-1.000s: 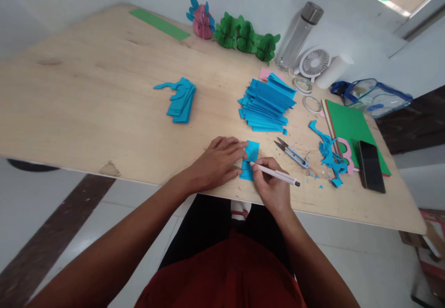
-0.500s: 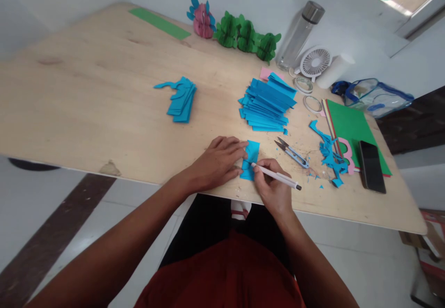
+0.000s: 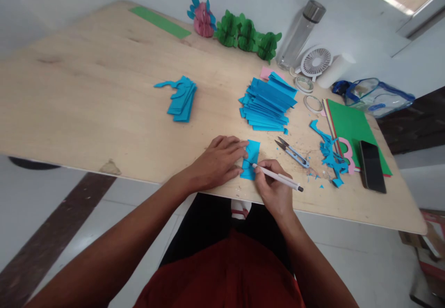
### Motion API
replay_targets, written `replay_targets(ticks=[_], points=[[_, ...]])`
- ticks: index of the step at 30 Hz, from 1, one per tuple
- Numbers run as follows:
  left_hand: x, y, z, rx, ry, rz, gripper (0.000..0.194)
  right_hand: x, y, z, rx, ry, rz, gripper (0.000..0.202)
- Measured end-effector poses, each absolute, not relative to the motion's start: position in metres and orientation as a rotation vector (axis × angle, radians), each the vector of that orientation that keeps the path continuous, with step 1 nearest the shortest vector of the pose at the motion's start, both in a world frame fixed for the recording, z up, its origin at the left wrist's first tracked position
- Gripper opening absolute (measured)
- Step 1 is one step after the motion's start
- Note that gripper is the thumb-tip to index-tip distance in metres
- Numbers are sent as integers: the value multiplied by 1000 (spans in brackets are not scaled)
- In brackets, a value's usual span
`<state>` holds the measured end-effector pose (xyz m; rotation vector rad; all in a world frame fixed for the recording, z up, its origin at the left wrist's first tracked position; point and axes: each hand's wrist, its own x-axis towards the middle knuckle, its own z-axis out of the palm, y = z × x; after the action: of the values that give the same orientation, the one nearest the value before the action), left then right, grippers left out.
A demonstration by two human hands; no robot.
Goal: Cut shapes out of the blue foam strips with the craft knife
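Observation:
A small blue paper piece (image 3: 253, 152) lies flat near the table's front edge, with faint curved lines on it. My left hand (image 3: 222, 162) rests spread on the table, its fingertips pressing the paper's left side. In my right hand (image 3: 274, 185) is a white pen (image 3: 278, 176), gripped with its tip at the paper. Behind the paper is a fanned stack of folded blue paper strips (image 3: 266, 106). Blue-handled thread snips (image 3: 294, 152) lie just to the right. Cut blue pieces (image 3: 182, 101) sit in a smaller pile to the left.
Blue scraps (image 3: 332, 152), a pink cut-out (image 3: 346, 155), green paper sheets (image 3: 351, 122) and a black phone (image 3: 372, 165) lie at right. Along the back stand green paper figures (image 3: 246, 35), a pink one (image 3: 203, 20), a clear bottle (image 3: 301, 36) and a small fan (image 3: 315, 62).
The pen and my right hand have shifted very slightly to the right over the paper. My left hand stays in place on it.

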<state>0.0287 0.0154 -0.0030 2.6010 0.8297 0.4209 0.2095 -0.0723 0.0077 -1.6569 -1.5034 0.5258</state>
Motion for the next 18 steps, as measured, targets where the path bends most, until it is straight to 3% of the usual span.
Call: replay_targets(ticks=[18], points=[[29, 14, -2, 2624, 834, 432, 28, 208, -73, 9, -1633, -1505, 515, 10]])
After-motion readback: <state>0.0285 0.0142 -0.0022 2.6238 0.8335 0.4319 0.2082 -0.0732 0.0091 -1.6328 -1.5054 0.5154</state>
